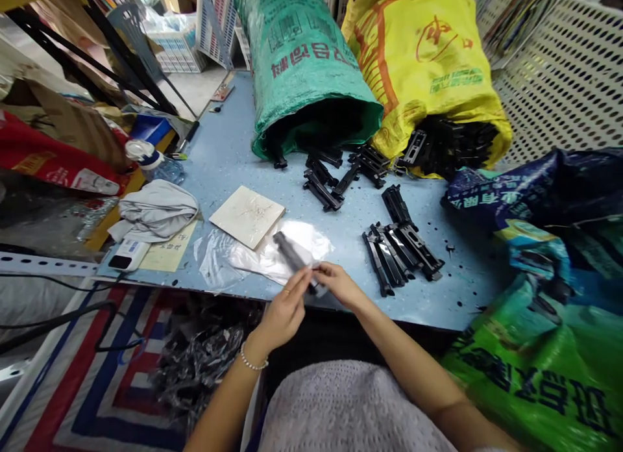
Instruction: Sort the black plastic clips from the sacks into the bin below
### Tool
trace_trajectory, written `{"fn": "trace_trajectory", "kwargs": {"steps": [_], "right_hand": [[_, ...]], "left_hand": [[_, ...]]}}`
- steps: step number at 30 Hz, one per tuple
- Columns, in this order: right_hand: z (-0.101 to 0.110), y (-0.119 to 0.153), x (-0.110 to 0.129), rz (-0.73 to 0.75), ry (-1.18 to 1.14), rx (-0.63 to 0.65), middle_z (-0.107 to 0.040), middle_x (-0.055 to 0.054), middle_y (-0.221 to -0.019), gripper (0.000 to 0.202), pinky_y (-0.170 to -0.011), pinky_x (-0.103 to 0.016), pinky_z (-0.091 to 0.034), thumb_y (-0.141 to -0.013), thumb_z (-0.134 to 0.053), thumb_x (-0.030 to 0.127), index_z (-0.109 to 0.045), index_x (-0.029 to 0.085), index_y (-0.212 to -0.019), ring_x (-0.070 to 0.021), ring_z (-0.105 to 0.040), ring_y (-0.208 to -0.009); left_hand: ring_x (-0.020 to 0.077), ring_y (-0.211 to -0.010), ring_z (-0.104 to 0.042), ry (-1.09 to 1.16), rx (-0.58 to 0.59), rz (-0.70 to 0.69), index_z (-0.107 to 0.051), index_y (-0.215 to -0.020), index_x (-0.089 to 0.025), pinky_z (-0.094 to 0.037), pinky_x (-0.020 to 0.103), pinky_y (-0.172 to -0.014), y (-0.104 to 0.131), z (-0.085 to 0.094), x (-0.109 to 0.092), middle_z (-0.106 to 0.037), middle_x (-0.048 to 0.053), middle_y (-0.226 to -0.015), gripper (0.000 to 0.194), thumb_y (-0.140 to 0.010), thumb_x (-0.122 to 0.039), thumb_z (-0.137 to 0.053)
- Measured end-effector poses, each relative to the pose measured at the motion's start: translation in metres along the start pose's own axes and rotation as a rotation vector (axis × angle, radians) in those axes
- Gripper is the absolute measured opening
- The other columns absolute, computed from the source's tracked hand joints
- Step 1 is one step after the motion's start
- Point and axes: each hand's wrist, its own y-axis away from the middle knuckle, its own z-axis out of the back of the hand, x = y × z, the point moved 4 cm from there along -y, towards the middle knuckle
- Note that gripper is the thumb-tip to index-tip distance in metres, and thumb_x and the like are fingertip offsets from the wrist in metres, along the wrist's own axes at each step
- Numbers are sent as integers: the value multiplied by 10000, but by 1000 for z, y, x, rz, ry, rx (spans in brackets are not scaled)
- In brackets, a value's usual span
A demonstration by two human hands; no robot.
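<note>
The left hand (285,312) has its fingers closed around the near end of a black part (291,252), held above clear plastic bags (263,260) at the bench's (335,234) near edge. The right hand (339,284) pinches its fingertips together beside that end; whether on part or film, I cannot tell. More black parts (402,254) lie to the right. The green sack (306,46) carries red characters, inverted; the yellow sack (423,36) has a red emblem above green characters. White lettering on the dark blue bag (530,169) includes "有限". A yellow paper (168,252) bears handwriting too small to read.
</note>
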Motion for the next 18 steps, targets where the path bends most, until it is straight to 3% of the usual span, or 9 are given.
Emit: {"fn": "trace_trajectory", "kwargs": {"steps": [2, 4, 6, 7, 9, 10, 12, 15, 18], "right_hand": [[-17, 12, 5, 111, 232, 48, -648, -5, -830, 224, -590, -214, -499, -830, -687, 305, -674, 179, -1014, -120, -592, -691], [-28, 31, 13, 143, 432, 206, -671, -18, -895, 285, -668, -264, -531, -870, -638, 341, -663, 196, -1114, -146, -627, -750], [-18, 51, 30, 176, 655, 243, -690, -49, -996, 327, -759, -317, -541, -903, -601, 356, -636, 211, -1193, -178, -654, -836], [-3, 59, 43, 211, 817, 141, -688, -71, -1057, 331, -803, -340, -534, -919, -581, 351, -621, 213, -1217, -196, -656, -892], [38, 75, 75, 265, 1245, -299, -664, -125, -1112, 288, -844, -380, -513, -956, -523, 320, -610, 192, -1199, -238, -641, -972], [57, 83, 86, 201, 1472, -496, -646, -158, -1122, 265, -837, -399, -508, -954, -523, 303, -610, 165, -1163, -271, -634, -1005], [88, 91, 98, 0, 1800, -689, -635, -188, -1063, 228, -772, -407, -512, -939, -543, 291, -604, 122, -1079, -315, -648, -976], [110, 93, 93, -173, 1948, -639, -642, -180, -1013, 215, -694, -387, -508, -929, -547, 289, -579, 108, -1041, -320, -680, -893], [119, 90, 84, -117, 1776, -559, -662, -167, -1075, 191, -758, -400, -500, -920, -530, 249, -578, 136, -1066, -305, -684, -921]], "left_hand": [[259, -1396, -421, -12, 22, 73, -215, -1555, -262, -433, 444, -1123, 16, 10, -13, -389, 145, -1520, 691, -923, -143, -465], [266, -1307, -511, -66, 85, 126, -355, -1499, -280, -470, 435, -1078, 40, 28, -22, -498, 133, -1416, 622, -911, -225, -549], [252, -1245, -560, -122, 200, 258, -460, -1430, -303, -489, 398, -1042, 74, 47, -15, -557, 106, -1353, 522, -917, -275, -553], [245, -1236, -570, -146, 274, 373, -493, -1403, -300, -486, 379, -1036, 94, 54, -3, -566, 98, -1350, 487, -919, -281, -541], [246, -1238, -577, -210, 439, 662, -569, -1333, -260, -459, 357, -1050, 140, 60, 35, -589, 96, -1341, 447, -885, -265, -556], [254, -1225, -590, -250, 526, 822, -624, -1262, -219, -445, 348, -1054, 163, 59, 57, -620, 110, -1305, 427, -836, -225, -588], [283, -1175, -629, -312, 681, 1122, -706, -1070, -159, -461, 344, -1005, 202, 49, 101, -691, 141, -1179, 370, -709, -122, -631], [352, -1039, -688, -346, 731, 1333, -707, -797, -129, -505, 387, -865, 228, 31, 144, -737, 178, -971, 215, -598, -77, -645], [347, -922, -713, -314, 666, 1332, -658, -665, -141, -504, 371, -773, 213, 27, 157, -728, 167, -819, 38, -668, -178, -651]]}}
